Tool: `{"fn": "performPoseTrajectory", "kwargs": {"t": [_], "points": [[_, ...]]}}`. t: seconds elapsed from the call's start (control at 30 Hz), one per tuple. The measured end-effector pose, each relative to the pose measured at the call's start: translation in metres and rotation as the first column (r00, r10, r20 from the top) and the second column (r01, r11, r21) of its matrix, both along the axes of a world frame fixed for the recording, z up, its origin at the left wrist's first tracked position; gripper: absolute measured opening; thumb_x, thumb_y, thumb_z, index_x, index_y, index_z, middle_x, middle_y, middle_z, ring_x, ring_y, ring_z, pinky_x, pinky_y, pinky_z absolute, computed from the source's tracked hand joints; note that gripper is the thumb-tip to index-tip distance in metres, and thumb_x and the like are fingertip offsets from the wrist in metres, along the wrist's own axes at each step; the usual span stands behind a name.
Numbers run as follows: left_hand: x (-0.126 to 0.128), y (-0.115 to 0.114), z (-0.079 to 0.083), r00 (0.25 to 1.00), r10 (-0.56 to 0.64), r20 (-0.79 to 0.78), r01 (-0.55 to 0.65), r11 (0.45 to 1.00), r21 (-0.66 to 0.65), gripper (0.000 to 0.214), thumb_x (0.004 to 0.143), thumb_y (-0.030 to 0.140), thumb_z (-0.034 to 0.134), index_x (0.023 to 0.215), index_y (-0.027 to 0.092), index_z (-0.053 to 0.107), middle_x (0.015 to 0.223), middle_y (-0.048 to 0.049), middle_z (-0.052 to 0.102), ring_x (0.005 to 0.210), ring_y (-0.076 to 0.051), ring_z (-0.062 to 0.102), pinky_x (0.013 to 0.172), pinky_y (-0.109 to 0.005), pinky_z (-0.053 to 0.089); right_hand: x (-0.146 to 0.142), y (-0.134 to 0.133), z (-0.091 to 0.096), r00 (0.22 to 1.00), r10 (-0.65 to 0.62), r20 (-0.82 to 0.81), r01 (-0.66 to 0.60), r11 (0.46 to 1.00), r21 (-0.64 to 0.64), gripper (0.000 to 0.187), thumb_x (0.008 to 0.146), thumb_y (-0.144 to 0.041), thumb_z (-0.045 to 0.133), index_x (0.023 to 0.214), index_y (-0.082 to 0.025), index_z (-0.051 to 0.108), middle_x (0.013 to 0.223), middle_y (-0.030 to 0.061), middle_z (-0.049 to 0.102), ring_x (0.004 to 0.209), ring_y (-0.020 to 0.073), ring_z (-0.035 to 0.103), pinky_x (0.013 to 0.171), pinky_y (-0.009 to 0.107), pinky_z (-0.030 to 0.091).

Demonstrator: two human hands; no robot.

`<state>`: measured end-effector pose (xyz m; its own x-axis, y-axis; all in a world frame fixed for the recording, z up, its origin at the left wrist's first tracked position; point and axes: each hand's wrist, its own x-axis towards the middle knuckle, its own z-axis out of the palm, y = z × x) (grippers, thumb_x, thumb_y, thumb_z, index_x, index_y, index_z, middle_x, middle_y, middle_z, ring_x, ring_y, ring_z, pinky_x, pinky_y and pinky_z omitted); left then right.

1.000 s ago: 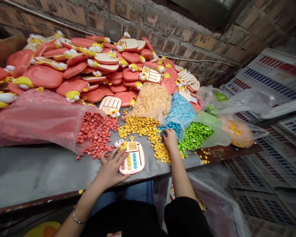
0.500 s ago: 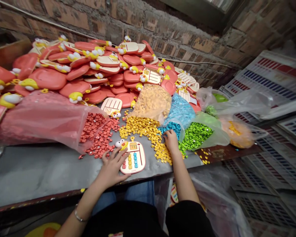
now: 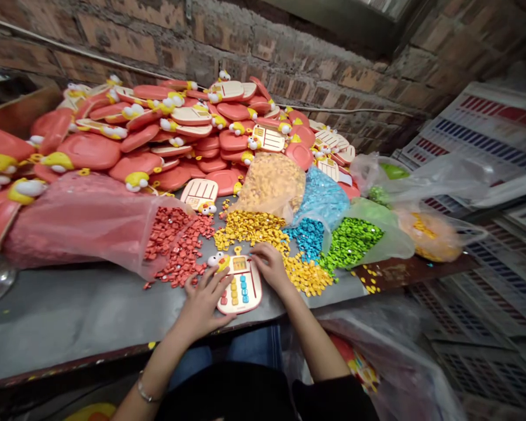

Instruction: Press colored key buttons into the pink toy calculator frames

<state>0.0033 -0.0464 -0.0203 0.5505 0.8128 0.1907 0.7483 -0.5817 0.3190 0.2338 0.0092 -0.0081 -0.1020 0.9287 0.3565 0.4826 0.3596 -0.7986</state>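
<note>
A cream toy board (image 3: 248, 299) with a red rim and a yellow-beaked, big-eyed head lies face up at the table's front edge. Small red, yellow and blue pieces sit in its columns; the rightmost slot shows none. My left hand (image 3: 206, 304) grips the board's left side, fingers over the face near the head and thumb at the lower edge. At the board's upper right corner is my right hand (image 3: 269, 266), fingers bent together over the top of the rightmost slot. Whatever its fingertips hold is hidden.
Loose red pieces (image 3: 179, 257), yellow pieces (image 3: 256, 228), blue pieces (image 3: 309, 237) and green pieces (image 3: 353, 240) spill from plastic bags behind the board. Red-backed toy boards (image 3: 87, 151) are heaped against the brick wall (image 3: 289, 52). Printed cartons (image 3: 477, 134) are stacked at right.
My right hand has come left from the blue and yellow pieces to the board's upper right corner. My left hand keeps its place on the board.
</note>
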Motion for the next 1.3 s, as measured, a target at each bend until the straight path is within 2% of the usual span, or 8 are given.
{"fn": "performPoseTrajectory", "kwargs": {"t": [0.1, 0.2, 0.37, 0.67, 0.9, 1.07, 1.17, 1.3], "points": [[0.000, 0.000, 0.001, 1.000, -0.005, -0.003, 0.005, 1.000, -0.008, 0.070, 0.075, 0.048, 0.067, 0.139, 0.027, 0.048, 0.146, -0.0077, 0.047, 0.133, -0.037, 0.035, 0.106, -0.055, 0.014, -0.004, 0.000, -0.010, 0.986, -0.017, 0.165, 0.017, 1.000, -0.001, 0.009, 0.086, -0.014, 0.060, 0.080, -0.019, 0.065, 0.083, 0.0044, 0.066, 0.082, 0.0195, 0.059, 0.076, 0.034, 0.048], [0.001, 0.001, 0.000, 1.000, 0.011, 0.015, -0.010, 1.000, -0.030, 0.069, 0.075, 0.051, 0.065, 0.137, 0.027, 0.050, 0.145, -0.0070, 0.047, 0.133, -0.036, 0.036, 0.107, -0.056, 0.012, -0.001, -0.005, -0.014, 0.954, -0.028, 0.297, 0.010, 0.998, 0.063, 0.011, 0.085, -0.012, 0.061, 0.079, -0.019, 0.067, 0.087, 0.0066, 0.068, 0.088, 0.0221, 0.057, 0.081, 0.037, 0.047], [0.001, 0.001, -0.001, 1.000, 0.011, 0.023, -0.010, 0.999, -0.051, 0.069, 0.075, 0.053, 0.065, 0.137, 0.028, 0.050, 0.146, -0.0070, 0.046, 0.134, -0.037, 0.035, 0.107, -0.056, 0.011, 0.002, -0.015, -0.009, 0.920, 0.002, 0.391, -0.048, 0.993, 0.107, 0.015, 0.088, -0.011, 0.057, 0.085, -0.019, 0.070, 0.092, 0.0079, 0.068, 0.089, 0.0224, 0.055, 0.081, 0.037, 0.048], [0.001, 0.001, 0.001, 1.000, 0.000, 0.014, 0.000, 0.999, -0.045, 0.069, 0.074, 0.048, 0.065, 0.137, 0.026, 0.049, 0.148, -0.0068, 0.044, 0.135, -0.037, 0.034, 0.106, -0.057, 0.012, -0.003, -0.010, -0.009, 0.902, -0.046, 0.429, -0.010, 0.992, 0.128, 0.015, 0.089, -0.009, 0.055, 0.083, -0.017, 0.065, 0.085, 0.0076, 0.065, 0.085, 0.0222, 0.055, 0.077, 0.035, 0.048], [0.000, 0.002, -0.003, 0.999, -0.036, -0.009, 0.036, 0.999, 0.008, 0.068, 0.074, 0.043, 0.064, 0.138, 0.026, 0.048, 0.149, -0.0065, 0.042, 0.135, -0.037, 0.034, 0.104, -0.058, 0.014, 0.003, -0.015, -0.012, 0.882, -0.049, 0.469, -0.044, 0.982, 0.185, 0.016, 0.093, -0.014, 0.050, 0.086, -0.019, 0.064, 0.093, 0.0081, 0.066, 0.087, 0.0212, 0.056, 0.078, 0.034, 0.049], [0.000, 0.004, -0.005, 0.999, -0.051, -0.002, 0.051, 0.998, 0.026, 0.065, 0.076, 0.043, 0.062, 0.138, 0.027, 0.048, 0.148, -0.0064, 0.043, 0.135, -0.036, 0.034, 0.105, -0.057, 0.013, 0.008, -0.009, -0.013, 0.918, 0.037, 0.396, -0.072, 0.995, 0.073, 0.015, 0.093, -0.013, 0.051, 0.093, -0.018, 0.065, 0.092, 0.0063, 0.064, 0.087, 0.0185, 0.058, 0.078, 0.030, 0.050], [0.002, 0.005, -0.005, 0.999, -0.049, -0.003, 0.049, 0.999, 0.022, 0.063, 0.076, 0.043, 0.061, 0.137, 0.027, 0.050, 0.148, -0.0071, 0.045, 0.135, -0.037, 0.034, 0.106, -0.057, 0.012, 0.003, -0.008, -0.015, 0.926, -0.007, 0.378, -0.008, 0.999, 0.040, 0.017, 0.092, -0.010, 0.051, 0.096, -0.016, 0.066, 0.094, 0.0072, 0.063, 0.088, 0.0181, 0.058, 0.080, 0.030, 0.049], [0.002, 0.007, -0.004, 0.999, -0.046, -0.021, 0.047, 0.999, 0.006, 0.063, 0.075, 0.042, 0.063, 0.135, 0.026, 0.052, 0.147, -0.0075, 0.045, 0.135, -0.038, 0.034, 0.106, -0.059, 0.013, -0.003, -0.014, -0.018, 0.865, -0.070, 0.497, 0.038, 0.997, 0.073, 0.018, 0.091, -0.011, 0.053, 0.102, -0.017, 0.066, 0.101, 0.0081, 0.061, 0.096, 0.0203, 0.054, 0.085, 0.032, 0.048]]}}
